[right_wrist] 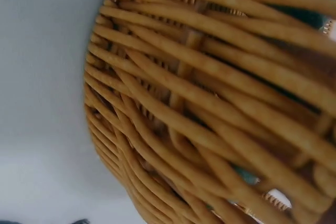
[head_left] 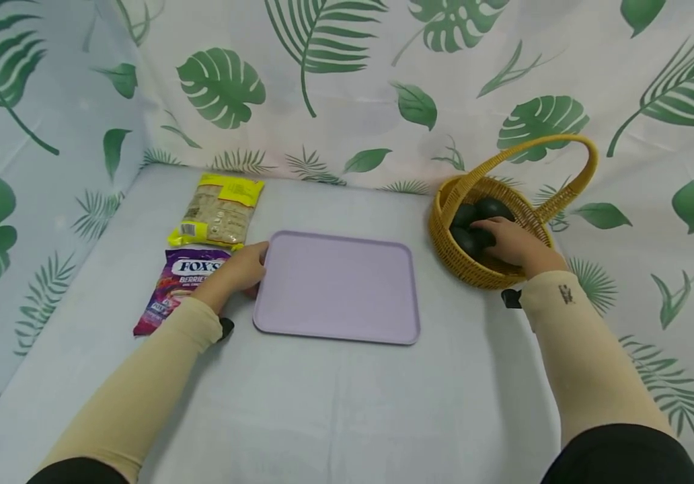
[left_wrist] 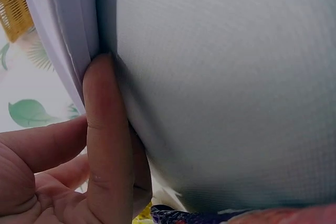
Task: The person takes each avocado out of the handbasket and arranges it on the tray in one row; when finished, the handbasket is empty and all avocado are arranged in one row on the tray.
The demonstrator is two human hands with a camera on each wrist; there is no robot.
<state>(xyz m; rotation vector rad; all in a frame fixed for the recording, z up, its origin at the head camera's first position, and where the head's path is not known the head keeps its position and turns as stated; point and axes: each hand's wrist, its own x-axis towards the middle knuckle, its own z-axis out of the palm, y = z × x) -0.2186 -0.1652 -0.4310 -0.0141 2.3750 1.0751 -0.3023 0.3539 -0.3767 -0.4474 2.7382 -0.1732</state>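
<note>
My left hand (head_left: 244,269) is at the left edge of a lavender rectangular tray (head_left: 337,289), its fingers gripping the rim. In the left wrist view, a fingertip (left_wrist: 102,77) meets the tray's side (left_wrist: 68,19) close to the table. At the right, my right hand (head_left: 513,245) reaches into a round wicker basket (head_left: 465,259) with a tall handle. Its fingers curl over one of several dark avocados (head_left: 465,240) inside. The right wrist view is filled by the woven basket wall (right_wrist: 184,98), which hides that hand.
A purple Fox's candy bag (head_left: 168,289) lies beside my left forearm, partly covered by it. Behind it is a yellow bag (head_left: 216,208) with a see-through window and beige contents. Leaf-printed cloth (head_left: 335,134) hangs behind and along both sides of the white table (head_left: 335,403).
</note>
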